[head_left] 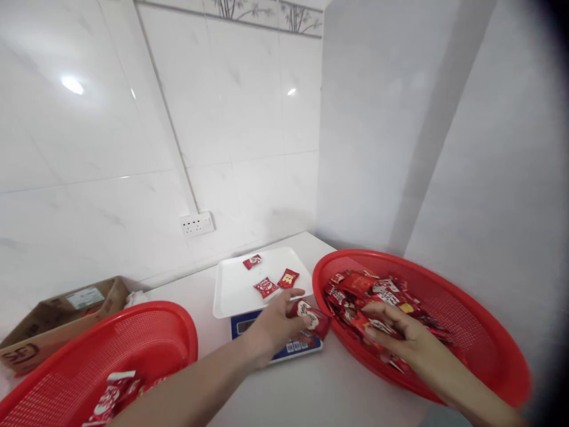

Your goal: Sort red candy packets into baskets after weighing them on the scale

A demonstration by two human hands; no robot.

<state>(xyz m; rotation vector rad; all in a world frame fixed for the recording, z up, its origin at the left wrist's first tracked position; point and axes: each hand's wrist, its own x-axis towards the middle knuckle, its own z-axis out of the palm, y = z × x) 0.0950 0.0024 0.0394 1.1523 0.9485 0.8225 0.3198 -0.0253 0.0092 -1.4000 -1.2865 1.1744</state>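
Note:
My left hand is closed on a shiny red snack packet with pale lettering, over the front of a blue digital scale. On the scale a white tray carries three small red wrapped sweets, one of them a red-and-white packet close to my left fingers. Inside the right red basket, my right hand has its thumb and fingers closed around a small red wrapped packet, partly covered by the fingers. Many similar red packets are heaped around it.
At the lower left, another red basket holds several red-and-white packets, partly behind my left forearm. An open cardboard box stands behind it. A tiled wall with a socket rises behind the white table; a grey wall borders the right.

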